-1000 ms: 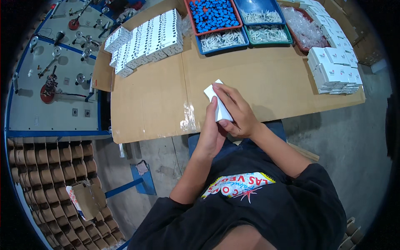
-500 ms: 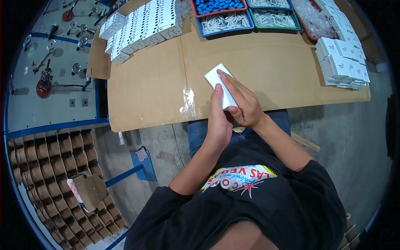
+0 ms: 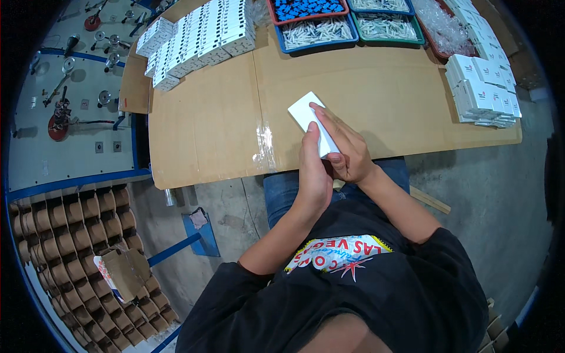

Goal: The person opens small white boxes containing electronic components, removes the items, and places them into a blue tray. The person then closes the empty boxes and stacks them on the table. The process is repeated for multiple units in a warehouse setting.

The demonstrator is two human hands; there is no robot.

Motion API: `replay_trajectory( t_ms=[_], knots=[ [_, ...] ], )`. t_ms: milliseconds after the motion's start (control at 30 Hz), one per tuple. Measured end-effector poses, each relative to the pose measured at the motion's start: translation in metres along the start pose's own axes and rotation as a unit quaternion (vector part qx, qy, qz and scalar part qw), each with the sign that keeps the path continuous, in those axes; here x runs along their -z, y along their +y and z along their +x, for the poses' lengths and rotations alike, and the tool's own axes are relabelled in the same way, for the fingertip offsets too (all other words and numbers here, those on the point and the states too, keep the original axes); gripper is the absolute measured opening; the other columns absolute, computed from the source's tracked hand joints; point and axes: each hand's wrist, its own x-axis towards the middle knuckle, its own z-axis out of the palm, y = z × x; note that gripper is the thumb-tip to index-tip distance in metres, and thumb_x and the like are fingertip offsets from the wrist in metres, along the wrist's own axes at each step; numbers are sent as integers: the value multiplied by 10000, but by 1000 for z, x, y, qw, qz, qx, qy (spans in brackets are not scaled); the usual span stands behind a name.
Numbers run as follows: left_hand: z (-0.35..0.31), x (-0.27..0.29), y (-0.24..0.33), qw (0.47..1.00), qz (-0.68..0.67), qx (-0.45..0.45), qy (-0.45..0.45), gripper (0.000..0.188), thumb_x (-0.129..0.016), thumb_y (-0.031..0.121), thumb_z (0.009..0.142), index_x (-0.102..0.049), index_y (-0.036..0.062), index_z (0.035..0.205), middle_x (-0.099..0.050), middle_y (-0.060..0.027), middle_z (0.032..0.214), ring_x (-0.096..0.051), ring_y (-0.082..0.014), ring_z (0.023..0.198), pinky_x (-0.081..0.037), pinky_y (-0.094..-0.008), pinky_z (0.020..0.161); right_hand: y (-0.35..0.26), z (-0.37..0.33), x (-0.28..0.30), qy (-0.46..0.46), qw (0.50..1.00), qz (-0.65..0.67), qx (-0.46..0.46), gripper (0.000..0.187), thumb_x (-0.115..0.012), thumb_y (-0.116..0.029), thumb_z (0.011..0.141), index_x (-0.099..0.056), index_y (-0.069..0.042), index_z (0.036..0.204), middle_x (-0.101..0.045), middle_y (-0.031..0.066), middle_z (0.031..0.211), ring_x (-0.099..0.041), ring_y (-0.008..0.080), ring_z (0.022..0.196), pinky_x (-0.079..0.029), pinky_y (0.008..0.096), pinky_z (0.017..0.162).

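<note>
A small white box [image 3: 305,110] is held between my two hands, tilted, above the near edge of the cardboard-covered table. My left hand [image 3: 313,173] grips its lower left side, the thumb lying along the face. From the right, my right hand [image 3: 348,150] wraps the other side, with its fingers laid over the box toward the upper end. The lower end of the box is partly hidden by my palms.
Rows of white boxes [image 3: 203,36] stand at the back left of the cardboard sheet [image 3: 206,117]. Behind are a blue tray [image 3: 321,45] and a green tray [image 3: 391,42] of small white parts. More white boxes [image 3: 485,94] are stacked at right. A divided cardboard crate [image 3: 76,235] sits lower left.
Both hands still hold the white box, and its position and tilt have hardly changed. The view has shifted very slightly.
</note>
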Motion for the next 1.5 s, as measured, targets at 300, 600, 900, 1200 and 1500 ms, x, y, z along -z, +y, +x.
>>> replay_trajectory(
  t_ms=[300, 600, 900, 1200, 1500],
  knots=[
    [-1, 7, 1, 1000, -11, -7, 14, 536, -468, 530, 1064, -533, 93, 1368, -621, -42, 1217, -611, -152, 1140, -485, -333, 975, -2, 4, -8, -11, 999, 30, -6, 712, -418, -504, 1081, -498, 110, 1432, -586, 309, 1391, -593, 462, 1287, -461, 487, 1107],
    [7, 11, 8, 999, -33, -2, -6, 582, -429, 539, 1066, -470, 82, 1426, -575, -85, 1333, -567, -204, 1263, -459, -386, 1070, 4, 9, -4, -73, 996, 19, -49, 696, -375, -527, 1089, -516, 43, 1463, -580, 267, 1433, -566, 402, 1348, -459, 443, 1114],
    [12, 29, 11, 999, -25, 31, -33, 599, -424, 523, 1061, -405, 112, 1495, -539, -120, 1405, -554, -221, 1276, -441, -440, 1081, 13, -8, -1, -18, 905, 213, -367, 544, -406, -434, 1124, -579, -26, 1440, -679, 71, 1221, -602, 130, 1020, -480, 293, 916],
    [11, 22, 6, 995, 56, -81, -15, 498, -470, 272, 1084, -386, 85, 1538, -533, -98, 1394, -538, -195, 1287, -434, -366, 1075, -9, 0, 1, -18, 892, 306, -332, 492, -611, -324, 1057, -568, -6, 1430, -641, 124, 1340, -603, 193, 1212, -458, 350, 1074],
    [17, 29, 10, 991, 63, -114, -18, 625, -617, 227, 1050, -340, 61, 1586, -569, -80, 1295, -585, -137, 1144, -497, -278, 940, -11, 1, 4, -59, 932, 228, -274, 700, -783, -261, 920, -494, -8, 1504, -502, 197, 1550, -453, 297, 1461, -362, 415, 1195]
  ],
)
